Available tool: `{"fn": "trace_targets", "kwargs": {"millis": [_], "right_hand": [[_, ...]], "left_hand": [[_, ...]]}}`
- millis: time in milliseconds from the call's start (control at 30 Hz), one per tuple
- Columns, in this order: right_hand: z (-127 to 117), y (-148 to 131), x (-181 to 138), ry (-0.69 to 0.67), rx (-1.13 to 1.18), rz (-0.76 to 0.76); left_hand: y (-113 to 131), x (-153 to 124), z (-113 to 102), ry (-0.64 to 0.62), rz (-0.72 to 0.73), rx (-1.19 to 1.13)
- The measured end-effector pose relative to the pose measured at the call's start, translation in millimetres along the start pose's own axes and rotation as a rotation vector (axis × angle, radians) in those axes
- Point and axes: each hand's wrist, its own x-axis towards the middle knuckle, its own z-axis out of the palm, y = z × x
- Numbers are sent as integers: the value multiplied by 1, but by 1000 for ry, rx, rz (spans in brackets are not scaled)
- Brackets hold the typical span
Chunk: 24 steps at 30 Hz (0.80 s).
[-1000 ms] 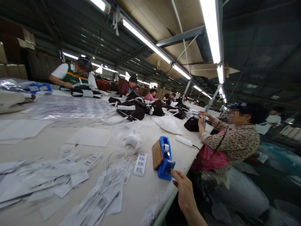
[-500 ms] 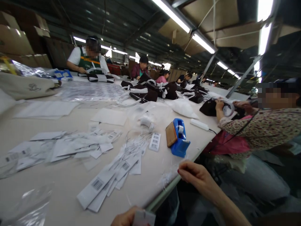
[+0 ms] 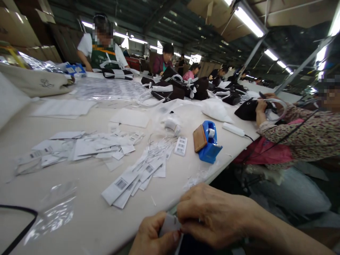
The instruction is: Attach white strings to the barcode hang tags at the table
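both hands have met at the near table edge since a moment ago: my right hand (image 3: 212, 216) has come back from the blue tape dispenser (image 3: 208, 143), and with my left hand (image 3: 152, 237) it pinches a white tag (image 3: 170, 224), fingers closed.
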Motion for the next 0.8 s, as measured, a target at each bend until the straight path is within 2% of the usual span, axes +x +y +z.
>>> {"fn": "trace_targets", "kwargs": {"millis": [300,533,667,800], "right_hand": [[4,-1,13,-26,-88,75],[18,9,19,-46,147,268],[22,12,21,-37,173,296],[22,12,21,-38,171,299]], "left_hand": [[-4,1,-3,89,115,155],[-10,3,-4,112,82,144],[-10,3,-4,111,70,199],[-4,-1,-3,131,128,320]]}}
